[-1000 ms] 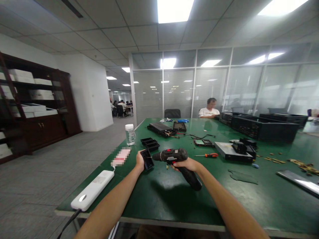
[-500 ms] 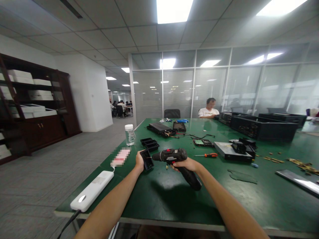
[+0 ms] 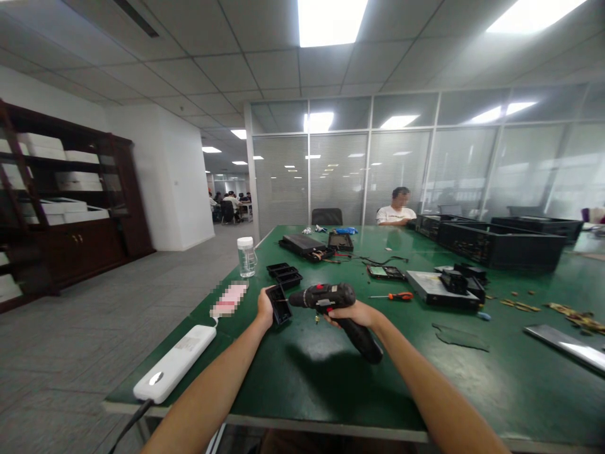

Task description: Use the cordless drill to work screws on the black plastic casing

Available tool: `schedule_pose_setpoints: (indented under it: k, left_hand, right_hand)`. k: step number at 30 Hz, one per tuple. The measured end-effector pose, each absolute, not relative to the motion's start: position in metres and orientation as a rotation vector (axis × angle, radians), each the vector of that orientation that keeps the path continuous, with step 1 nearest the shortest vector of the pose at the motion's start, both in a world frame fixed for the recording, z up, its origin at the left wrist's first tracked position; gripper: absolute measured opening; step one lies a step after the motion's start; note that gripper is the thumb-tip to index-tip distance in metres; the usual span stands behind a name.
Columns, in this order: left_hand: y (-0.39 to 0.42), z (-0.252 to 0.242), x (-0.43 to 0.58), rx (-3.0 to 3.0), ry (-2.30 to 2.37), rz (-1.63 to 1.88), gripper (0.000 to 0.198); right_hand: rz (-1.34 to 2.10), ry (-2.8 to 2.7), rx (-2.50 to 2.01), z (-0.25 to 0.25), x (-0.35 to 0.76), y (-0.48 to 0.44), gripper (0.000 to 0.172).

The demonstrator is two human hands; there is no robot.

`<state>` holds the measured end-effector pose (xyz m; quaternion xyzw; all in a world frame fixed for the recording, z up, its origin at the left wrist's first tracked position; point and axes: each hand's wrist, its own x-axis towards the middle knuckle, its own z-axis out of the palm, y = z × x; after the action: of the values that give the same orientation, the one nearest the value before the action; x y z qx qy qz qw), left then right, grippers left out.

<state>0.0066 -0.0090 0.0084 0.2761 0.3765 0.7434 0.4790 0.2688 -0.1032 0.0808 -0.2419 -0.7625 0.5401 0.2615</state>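
My right hand is wrapped round the handle of a black and red cordless drill, held level above the table with its nose to the left. A small black plastic part with an open, ribbed side is gripped by my left hand and tilted towards the drill. The drill's bit reaches that part; whether it sits in a screw is too small to tell. Behind them lies a black compartment tray. An orange-handled screwdriver rests to the right of the drill.
The green table carries a white power strip and a clear bottle on the left. Open black cases, a silver drive unit and a dark thin sheet lie on the right. A person sits at the far side.
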Motion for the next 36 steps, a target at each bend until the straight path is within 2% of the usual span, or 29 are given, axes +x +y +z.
schedule_pose_setpoints:
  k: [36]
  left_hand:
    - [-0.0060, 0.0042, 0.0045, 0.726, 0.933, 1.837, 0.022]
  right_hand:
    - [1.443, -2.052, -0.662, 0.0835, 0.2684, -0.1063, 0.028]
